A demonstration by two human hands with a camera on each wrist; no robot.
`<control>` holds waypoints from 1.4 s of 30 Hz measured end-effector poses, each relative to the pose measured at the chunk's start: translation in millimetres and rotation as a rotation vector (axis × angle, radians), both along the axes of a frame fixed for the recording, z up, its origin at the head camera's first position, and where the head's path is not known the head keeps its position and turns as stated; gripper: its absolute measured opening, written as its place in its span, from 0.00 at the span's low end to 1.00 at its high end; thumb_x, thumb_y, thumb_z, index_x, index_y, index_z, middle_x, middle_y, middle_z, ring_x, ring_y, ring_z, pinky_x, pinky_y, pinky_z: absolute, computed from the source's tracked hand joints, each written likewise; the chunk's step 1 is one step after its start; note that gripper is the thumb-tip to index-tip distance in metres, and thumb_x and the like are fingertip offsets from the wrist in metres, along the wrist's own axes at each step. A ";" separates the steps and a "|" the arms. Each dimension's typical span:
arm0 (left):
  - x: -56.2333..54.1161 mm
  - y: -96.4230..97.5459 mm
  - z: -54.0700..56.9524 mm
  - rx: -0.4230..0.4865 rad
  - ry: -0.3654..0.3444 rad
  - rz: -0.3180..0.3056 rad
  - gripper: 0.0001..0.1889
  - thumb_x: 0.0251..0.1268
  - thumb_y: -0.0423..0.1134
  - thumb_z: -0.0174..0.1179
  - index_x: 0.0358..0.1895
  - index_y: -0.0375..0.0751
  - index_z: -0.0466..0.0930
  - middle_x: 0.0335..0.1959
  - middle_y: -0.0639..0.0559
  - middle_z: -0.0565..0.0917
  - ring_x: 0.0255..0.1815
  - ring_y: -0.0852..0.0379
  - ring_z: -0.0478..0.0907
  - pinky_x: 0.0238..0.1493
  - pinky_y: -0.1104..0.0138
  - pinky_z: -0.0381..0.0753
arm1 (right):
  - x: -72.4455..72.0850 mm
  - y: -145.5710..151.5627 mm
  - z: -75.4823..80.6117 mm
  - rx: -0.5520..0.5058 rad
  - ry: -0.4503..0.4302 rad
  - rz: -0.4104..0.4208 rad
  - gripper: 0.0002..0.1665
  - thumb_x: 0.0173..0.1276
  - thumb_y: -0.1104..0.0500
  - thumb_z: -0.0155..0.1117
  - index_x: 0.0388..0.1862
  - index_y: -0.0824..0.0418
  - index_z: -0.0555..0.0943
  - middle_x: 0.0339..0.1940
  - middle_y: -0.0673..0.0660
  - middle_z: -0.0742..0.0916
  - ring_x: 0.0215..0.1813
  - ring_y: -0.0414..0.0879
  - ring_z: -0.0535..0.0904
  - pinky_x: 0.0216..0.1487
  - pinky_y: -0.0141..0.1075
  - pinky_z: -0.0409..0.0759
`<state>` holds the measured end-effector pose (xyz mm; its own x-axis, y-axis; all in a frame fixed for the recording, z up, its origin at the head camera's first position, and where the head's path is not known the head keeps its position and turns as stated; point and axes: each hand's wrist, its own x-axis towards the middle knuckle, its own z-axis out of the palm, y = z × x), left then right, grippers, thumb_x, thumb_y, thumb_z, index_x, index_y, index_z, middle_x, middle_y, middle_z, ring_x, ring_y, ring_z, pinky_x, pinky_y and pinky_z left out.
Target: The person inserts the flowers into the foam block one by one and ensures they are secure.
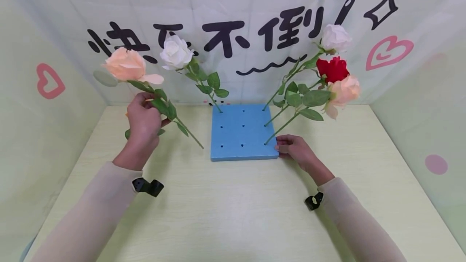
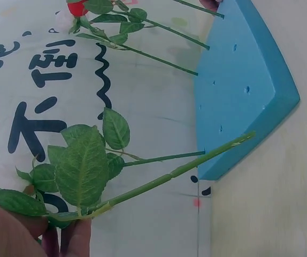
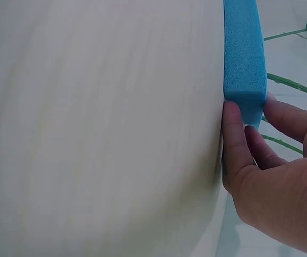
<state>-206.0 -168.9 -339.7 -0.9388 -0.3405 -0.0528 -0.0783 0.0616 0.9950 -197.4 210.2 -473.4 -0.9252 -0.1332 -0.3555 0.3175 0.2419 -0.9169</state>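
My left hand (image 1: 143, 118) pinches the stem of a peach rose (image 1: 125, 64) among its leaves, left of a blue foam board (image 1: 233, 136). The bare stem end slants down to the right, apart from the board in the head view. My right hand (image 1: 296, 151) grips the board's right edge near its front corner, fingers and thumb on opposite faces in the right wrist view. A white rose (image 1: 176, 53) stands in the back left hole. Along the right column stand another white rose (image 1: 335, 38), a red rose (image 1: 333, 69) and a second peach rose (image 1: 345, 90), all leaning right.
Several small holes in the board hold no stem. Partly hidden behind my left hand, green leaves (image 1: 161, 132) and a bit of orange show low by the table (image 1: 236, 205). A printed cloth (image 1: 233, 80) with black characters hangs right behind the board, with side walls left and right.
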 end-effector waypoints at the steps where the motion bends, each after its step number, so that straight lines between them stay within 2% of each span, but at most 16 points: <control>1: 0.1 1.9 0.5 0.019 0.019 0.006 0.14 0.70 0.25 0.44 0.47 0.48 0.71 0.41 0.50 0.76 0.40 0.57 0.79 0.29 0.66 0.84 | 0.0 -0.1 0.1 0.000 0.001 0.000 0.28 0.70 0.66 0.60 0.66 0.73 0.68 0.54 0.65 0.77 0.43 0.42 0.80 0.50 0.38 0.83; 8: -1.6 14.8 0.9 0.141 0.112 0.050 0.14 0.68 0.22 0.46 0.44 0.47 0.73 0.41 0.47 0.75 0.40 0.55 0.78 0.33 0.63 0.86 | -0.3 0.5 -1.0 0.001 0.001 0.000 0.28 0.70 0.66 0.60 0.66 0.73 0.68 0.54 0.65 0.77 0.42 0.43 0.80 0.50 0.37 0.84; 14: -3.2 25.1 -2.9 0.145 0.128 0.079 0.15 0.68 0.21 0.46 0.45 0.47 0.73 0.40 0.50 0.73 0.39 0.54 0.77 0.35 0.62 0.85 | 0.4 -0.1 -0.5 -0.002 0.004 0.000 0.27 0.70 0.66 0.60 0.66 0.74 0.68 0.54 0.65 0.78 0.42 0.42 0.80 0.49 0.36 0.84; 20: -6.0 34.5 -7.8 0.178 0.140 0.098 0.18 0.65 0.18 0.42 0.44 0.46 0.72 0.39 0.49 0.72 0.38 0.53 0.77 0.33 0.63 0.84 | 0.6 -0.5 0.3 -0.007 0.005 -0.001 0.27 0.70 0.66 0.59 0.66 0.74 0.68 0.53 0.65 0.77 0.41 0.42 0.80 0.49 0.36 0.84; 22: -7.6 37.2 -9.9 0.196 0.153 0.103 0.15 0.67 0.20 0.45 0.43 0.46 0.72 0.38 0.49 0.72 0.36 0.53 0.77 0.33 0.63 0.84 | 0.5 -0.2 -0.2 -0.007 0.004 0.001 0.27 0.70 0.66 0.60 0.66 0.74 0.68 0.53 0.65 0.77 0.41 0.42 0.80 0.49 0.36 0.84; 30: -16.4 47.5 -20.8 0.248 0.214 0.159 0.16 0.63 0.18 0.47 0.37 0.45 0.74 0.33 0.48 0.74 0.31 0.55 0.76 0.25 0.65 0.81 | 0.5 0.7 -1.5 -0.009 0.006 0.005 0.27 0.70 0.66 0.60 0.66 0.74 0.68 0.54 0.65 0.78 0.42 0.42 0.80 0.49 0.36 0.84; 36: -18.8 53.7 -27.0 0.250 0.223 0.173 0.11 0.62 0.22 0.56 0.38 0.43 0.75 0.33 0.50 0.73 0.27 0.57 0.73 0.25 0.66 0.81 | 0.6 1.3 -2.4 -0.024 0.000 0.008 0.28 0.70 0.66 0.60 0.66 0.74 0.68 0.54 0.65 0.77 0.42 0.42 0.80 0.49 0.36 0.83; 42: -22.5 58.1 -32.2 0.250 0.264 0.168 0.06 0.65 0.25 0.56 0.40 0.39 0.74 0.33 0.49 0.74 0.27 0.56 0.74 0.23 0.69 0.76 | -0.2 1.3 -1.8 -0.020 0.002 0.007 0.28 0.70 0.66 0.60 0.66 0.74 0.68 0.54 0.65 0.77 0.42 0.42 0.80 0.49 0.36 0.83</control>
<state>-228.5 -110.8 -371.9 -0.8636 -0.4974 0.0820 0.1935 -0.1767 0.9651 -197.6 211.5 -475.2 -0.9250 -0.1463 -0.3507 0.3140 0.2255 -0.9223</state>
